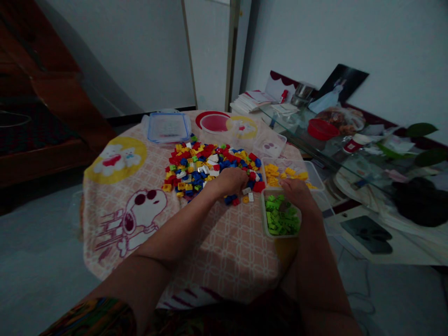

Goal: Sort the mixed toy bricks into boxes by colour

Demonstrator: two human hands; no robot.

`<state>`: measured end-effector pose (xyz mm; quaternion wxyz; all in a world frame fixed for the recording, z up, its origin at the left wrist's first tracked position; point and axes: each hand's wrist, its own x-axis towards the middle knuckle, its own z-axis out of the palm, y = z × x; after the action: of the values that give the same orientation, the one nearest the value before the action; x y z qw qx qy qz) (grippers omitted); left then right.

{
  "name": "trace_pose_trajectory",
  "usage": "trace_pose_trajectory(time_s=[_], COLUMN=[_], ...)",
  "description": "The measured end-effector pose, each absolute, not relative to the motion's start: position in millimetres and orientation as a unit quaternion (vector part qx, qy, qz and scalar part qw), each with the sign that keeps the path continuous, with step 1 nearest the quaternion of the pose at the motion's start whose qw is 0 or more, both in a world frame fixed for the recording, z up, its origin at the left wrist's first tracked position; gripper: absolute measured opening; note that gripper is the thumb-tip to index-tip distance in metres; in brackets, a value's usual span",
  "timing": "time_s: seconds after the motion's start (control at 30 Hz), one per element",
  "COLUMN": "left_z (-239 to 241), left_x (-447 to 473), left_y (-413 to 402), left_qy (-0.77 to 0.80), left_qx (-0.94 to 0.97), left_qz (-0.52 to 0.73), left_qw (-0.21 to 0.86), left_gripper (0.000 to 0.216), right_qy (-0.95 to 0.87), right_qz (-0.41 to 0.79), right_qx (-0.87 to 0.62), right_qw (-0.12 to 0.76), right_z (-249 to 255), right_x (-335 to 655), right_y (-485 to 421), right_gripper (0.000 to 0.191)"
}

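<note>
A pile of mixed toy building bricks in red, blue, yellow, white and green is spread over the cloth-covered table. At the pile's right front, my left hand reaches down with its fingers curled together; whatever they hold is hidden. My right hand is over the near edge of a clear box of yellow bricks, fingers drawn in, and their contents cannot be made out. Just below that hand stands a clear tub filled with green bricks, partly covered by my right wrist.
A blue-rimmed lidded box, a red-and-white bowl and a clear lid lie along the table's far side. To the right, a glass shelf carries papers, a red bowl and a paper cup.
</note>
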<state>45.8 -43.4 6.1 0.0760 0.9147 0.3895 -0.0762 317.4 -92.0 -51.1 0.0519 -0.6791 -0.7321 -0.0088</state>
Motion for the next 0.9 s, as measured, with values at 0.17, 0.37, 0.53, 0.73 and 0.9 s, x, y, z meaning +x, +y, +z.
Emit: trace_pose_trajectory(time_s=[0.17,0.37,0.53,0.73,0.9], left_z=[0.1,4.5,4.7,-4.3,1.3], left_x=[48.1,55.9,60.4,64.6,57.1], left_y=[-43.8,-57.6,-64.4,-63.4,-59.6], left_qy=[0.422,0.454,0.461,0.470,0.453], left_qx=[0.901,0.888,0.884,0.878,0.887], left_qz=[-0.079,-0.066,-0.069,-0.068,-0.072], left_qw=[0.063,0.031,0.042,0.052,0.052], left_gripper=[0.026,0.034,0.034,0.035,0.032], right_qy=[-0.729,-0.730,-0.731,-0.727,-0.719], right_qz=[0.000,-0.009,-0.008,-0.005,-0.005], right_qx=[-0.683,-0.681,-0.679,-0.684,-0.694], right_qw=[0.046,0.057,0.067,0.054,0.047], right_z=[-47.9,-50.6,-51.9,-50.1,-49.1], right_x=[315.8,317.0,318.3,316.5,313.5], right_y=[-92.4,-92.2,-91.9,-92.3,-92.5], right_gripper=[0.036,0.036,0.037,0.037,0.037])
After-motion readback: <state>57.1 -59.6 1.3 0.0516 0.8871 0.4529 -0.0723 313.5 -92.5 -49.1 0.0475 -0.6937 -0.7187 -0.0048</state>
